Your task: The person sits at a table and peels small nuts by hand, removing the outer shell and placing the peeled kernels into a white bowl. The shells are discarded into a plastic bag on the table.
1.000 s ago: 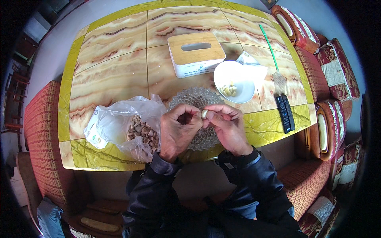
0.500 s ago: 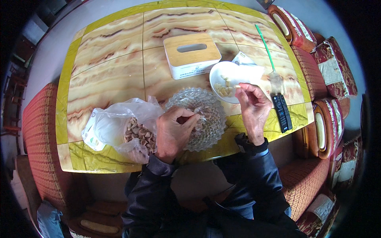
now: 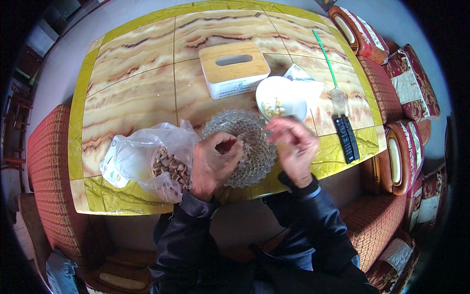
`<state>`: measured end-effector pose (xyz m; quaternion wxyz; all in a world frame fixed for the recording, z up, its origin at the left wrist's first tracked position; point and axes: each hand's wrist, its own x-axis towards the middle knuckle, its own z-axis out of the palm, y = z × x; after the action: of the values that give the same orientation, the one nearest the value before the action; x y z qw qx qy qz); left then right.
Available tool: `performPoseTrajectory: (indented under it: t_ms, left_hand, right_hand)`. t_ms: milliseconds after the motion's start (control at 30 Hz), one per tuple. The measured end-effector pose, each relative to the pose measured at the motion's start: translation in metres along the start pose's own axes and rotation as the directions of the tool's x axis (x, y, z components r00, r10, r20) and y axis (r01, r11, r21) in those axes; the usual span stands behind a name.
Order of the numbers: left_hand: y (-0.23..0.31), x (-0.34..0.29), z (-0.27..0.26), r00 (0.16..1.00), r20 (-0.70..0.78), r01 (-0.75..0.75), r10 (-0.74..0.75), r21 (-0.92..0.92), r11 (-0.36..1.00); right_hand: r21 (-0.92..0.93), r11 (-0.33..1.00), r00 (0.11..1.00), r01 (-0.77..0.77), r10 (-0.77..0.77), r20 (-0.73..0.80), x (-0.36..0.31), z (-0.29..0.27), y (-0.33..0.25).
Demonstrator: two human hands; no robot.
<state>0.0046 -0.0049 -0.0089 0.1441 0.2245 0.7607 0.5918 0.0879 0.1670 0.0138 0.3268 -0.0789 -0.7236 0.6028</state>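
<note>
My left hand (image 3: 213, 161) hovers over the left side of a ridged clear glass bowl (image 3: 260, 164), thumb and fingers pinched together; whatever they hold is hidden. Thin pale scraps seem to lie inside that bowl. My right hand (image 3: 297, 149) is smeared by motion at the glass bowl's right edge, so its fingers are unclear. Behind it, a white bowl (image 3: 267, 90) contains several peeled, cream-coloured garlic cloves (image 3: 275, 109). To the left of my left hand lies an opened clear plastic bag (image 3: 132, 149) with brownish unpeeled garlic cloves (image 3: 170, 165) in it.
A white tissue box (image 3: 234, 61) with a wooden lid stands behind the glass bowl. At the right are a black remote control (image 3: 345, 139) and a fly swatter with a green handle (image 3: 325, 58). Red patterned sofas (image 3: 56, 166) flank the marble-look table (image 3: 132, 93).
My right hand has moved left and nearer me, from the white bowl to the glass bowl's edge. The pale clove at its fingertips no longer shows there. My left hand has barely moved.
</note>
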Motion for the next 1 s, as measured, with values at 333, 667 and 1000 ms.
performPoseTrajectory:
  t_ms: [333, 667, 1000]
  left_hand:
    - [-0.003, -0.001, -0.001, 0.998, 0.045, -0.024, 0.033, -0.201, 0.979]
    - [0.004, 0.003, -0.003, 0.84, 0.348, 0.444, -0.416, -0.882, 0.158]
    - [0.005, 0.0, -0.007, 0.949, 0.314, 0.206, -0.027, -0.551, 0.809]
  right_hand:
    - [-0.276, 0.948, 0.964, 0.159, -0.088, 0.25, -0.009, 0.025, 0.003]
    - [-0.259, 0.959, 0.961, 0.115, -0.041, 0.275, -0.01, 0.02, -0.003]
    - [-0.277, 0.944, 0.928, 0.178, -0.068, 0.366, -0.012, 0.032, 0.002]
